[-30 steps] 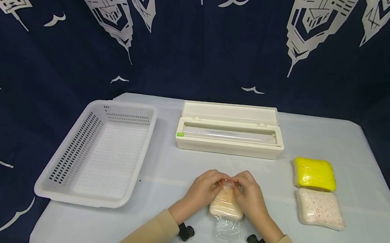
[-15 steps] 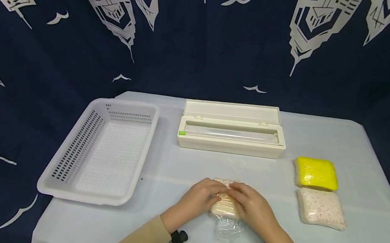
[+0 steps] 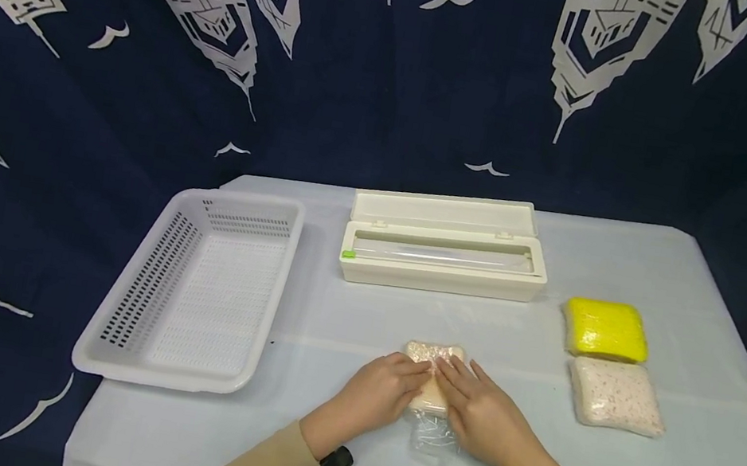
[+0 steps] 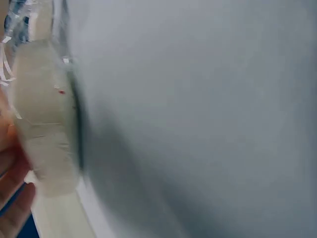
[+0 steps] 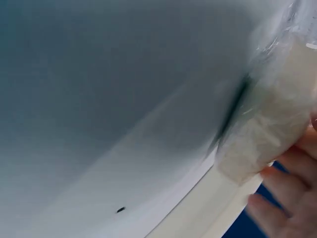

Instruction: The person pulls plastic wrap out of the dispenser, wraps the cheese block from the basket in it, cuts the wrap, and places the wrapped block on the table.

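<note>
A pale cream block [image 3: 430, 400] wrapped in clear plastic film lies on the table in front of the person. Its far end looks faintly pink and speckled, and a loose tail of clear film [image 3: 433, 438] spreads from the near end. The left hand [image 3: 381, 389] rests on the block's left part with its fingers stretched across the top. From the other side the right hand [image 3: 484, 411] presses on the film with straight fingers, its fingertips close to the left hand's. Both wrist views show the block's side wall [image 4: 42, 94] with wrinkled film [image 5: 262, 116] over it.
A cream cling film box [image 3: 441, 278] with its lid raised stands behind the hands. To the left sits a white perforated basket [image 3: 271, 306]. A yellow wrapped pack [image 3: 607, 331] and a pinkish speckled wrapped pack [image 3: 616, 396] lie on the right.
The fingertips, first pinched together at the far end of the block, have spread and moved nearer, flattening onto its top. More of the far end is now uncovered.
</note>
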Action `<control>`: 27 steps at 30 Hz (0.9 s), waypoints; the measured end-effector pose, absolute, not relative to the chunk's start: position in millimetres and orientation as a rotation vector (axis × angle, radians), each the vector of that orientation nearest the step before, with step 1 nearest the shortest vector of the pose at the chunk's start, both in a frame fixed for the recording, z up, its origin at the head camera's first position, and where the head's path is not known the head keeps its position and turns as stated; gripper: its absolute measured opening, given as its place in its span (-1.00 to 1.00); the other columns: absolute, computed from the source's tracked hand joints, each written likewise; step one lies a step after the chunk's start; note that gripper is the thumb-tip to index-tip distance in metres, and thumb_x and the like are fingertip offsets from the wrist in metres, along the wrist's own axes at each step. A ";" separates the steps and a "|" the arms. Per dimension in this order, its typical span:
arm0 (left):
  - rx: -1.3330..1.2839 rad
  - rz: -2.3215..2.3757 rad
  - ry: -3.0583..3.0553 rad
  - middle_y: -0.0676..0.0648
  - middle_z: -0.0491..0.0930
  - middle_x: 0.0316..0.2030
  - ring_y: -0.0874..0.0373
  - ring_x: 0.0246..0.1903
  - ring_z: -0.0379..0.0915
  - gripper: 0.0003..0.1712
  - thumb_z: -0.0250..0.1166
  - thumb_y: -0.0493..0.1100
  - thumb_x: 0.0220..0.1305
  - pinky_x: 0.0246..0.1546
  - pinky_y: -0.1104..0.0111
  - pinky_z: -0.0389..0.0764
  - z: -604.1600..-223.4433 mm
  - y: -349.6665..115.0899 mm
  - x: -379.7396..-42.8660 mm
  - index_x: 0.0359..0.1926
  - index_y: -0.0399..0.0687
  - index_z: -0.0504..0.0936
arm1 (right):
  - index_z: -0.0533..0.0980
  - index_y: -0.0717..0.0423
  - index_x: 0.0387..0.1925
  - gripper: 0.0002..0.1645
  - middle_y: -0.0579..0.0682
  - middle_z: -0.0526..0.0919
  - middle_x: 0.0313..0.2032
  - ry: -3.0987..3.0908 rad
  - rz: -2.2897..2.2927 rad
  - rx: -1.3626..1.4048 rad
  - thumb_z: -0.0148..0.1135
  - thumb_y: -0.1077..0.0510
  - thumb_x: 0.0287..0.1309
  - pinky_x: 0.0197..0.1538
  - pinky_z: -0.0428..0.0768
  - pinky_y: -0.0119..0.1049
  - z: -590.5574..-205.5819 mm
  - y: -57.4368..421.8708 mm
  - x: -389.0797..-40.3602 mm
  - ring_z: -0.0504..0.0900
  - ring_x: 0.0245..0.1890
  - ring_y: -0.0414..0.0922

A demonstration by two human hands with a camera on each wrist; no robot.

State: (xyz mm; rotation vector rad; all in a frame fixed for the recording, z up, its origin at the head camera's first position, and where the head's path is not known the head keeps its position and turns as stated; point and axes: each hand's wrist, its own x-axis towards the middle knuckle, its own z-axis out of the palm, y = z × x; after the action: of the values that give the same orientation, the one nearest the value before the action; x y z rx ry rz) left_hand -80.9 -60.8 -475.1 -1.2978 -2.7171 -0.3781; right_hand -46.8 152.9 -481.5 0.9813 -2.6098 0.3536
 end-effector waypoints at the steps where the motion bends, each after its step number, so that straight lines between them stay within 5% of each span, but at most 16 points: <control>1: -1.309 -0.353 -2.731 0.00 0.59 0.19 0.19 0.09 0.54 -0.62 0.24 -0.09 0.38 0.13 0.45 0.52 -474.0 -61.4 -79.0 0.15 -0.11 0.63 | 0.55 0.37 0.10 -0.43 0.22 0.59 0.17 -2.647 0.349 0.971 0.30 0.21 0.01 0.17 0.52 0.15 -481.2 152.9 -43.9 0.58 0.17 0.18; 8: -1.347 -0.343 -2.793 -0.05 0.48 0.30 0.12 0.26 0.44 -0.54 0.14 -0.02 0.44 0.26 0.31 0.46 -467.1 -68.3 -68.6 0.25 -0.12 0.54 | 0.35 0.27 0.34 -0.36 0.14 0.35 0.39 -2.902 0.528 0.815 0.10 0.23 0.21 0.32 0.21 0.36 -470.9 151.3 -29.3 0.23 0.42 0.26; 14: -1.396 -0.536 -2.598 0.11 0.67 0.00 0.22 0.08 0.51 -0.76 0.32 -0.15 0.29 0.16 0.43 0.49 -462.4 -80.2 -68.5 -0.02 0.06 0.70 | 0.57 0.19 0.14 -0.40 0.08 0.59 0.21 -2.668 0.725 0.786 0.32 0.40 -0.04 0.50 0.06 -0.43 -465.4 165.4 -26.1 0.52 0.24 0.12; 17: -1.509 -0.463 -2.459 0.15 0.66 -0.08 0.25 0.01 0.52 -0.79 0.39 -0.21 0.20 0.07 0.49 0.51 -464.4 -80.3 -65.7 -0.14 0.14 0.73 | 0.67 0.13 -0.17 -0.56 0.00 0.69 0.03 -2.564 0.728 0.845 0.46 0.43 -0.22 0.29 0.32 -0.60 -467.8 169.6 -23.4 0.65 0.05 0.01; 22: -1.695 -0.249 -2.339 0.13 0.54 0.02 0.24 0.07 0.46 -0.78 0.34 -0.19 0.25 0.06 0.47 0.49 -470.7 -73.6 -57.0 -0.15 0.27 0.67 | 0.56 0.05 -0.30 -0.75 0.00 0.60 -0.07 -2.537 0.600 0.973 0.38 0.34 -0.05 -0.02 0.59 -0.30 -477.2 168.3 -16.7 0.59 -0.08 -0.05; 27: -1.722 -0.099 -2.315 0.16 0.47 0.00 0.29 0.01 0.38 -0.79 0.28 -0.13 0.30 -0.02 0.49 0.40 -475.6 -65.1 -56.7 -0.12 0.35 0.64 | 0.46 -0.01 -0.27 -0.60 0.03 0.53 -0.04 -2.552 0.477 1.013 0.44 0.31 -0.16 -0.06 0.61 -0.11 -486.1 161.8 -11.0 0.55 -0.04 0.00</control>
State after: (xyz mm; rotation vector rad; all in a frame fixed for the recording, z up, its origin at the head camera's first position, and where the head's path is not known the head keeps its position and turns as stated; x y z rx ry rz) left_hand -56.7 -65.1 -475.6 -1.7223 -2.3149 -0.0991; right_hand -11.0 161.8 -486.1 1.0129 -2.5524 0.4768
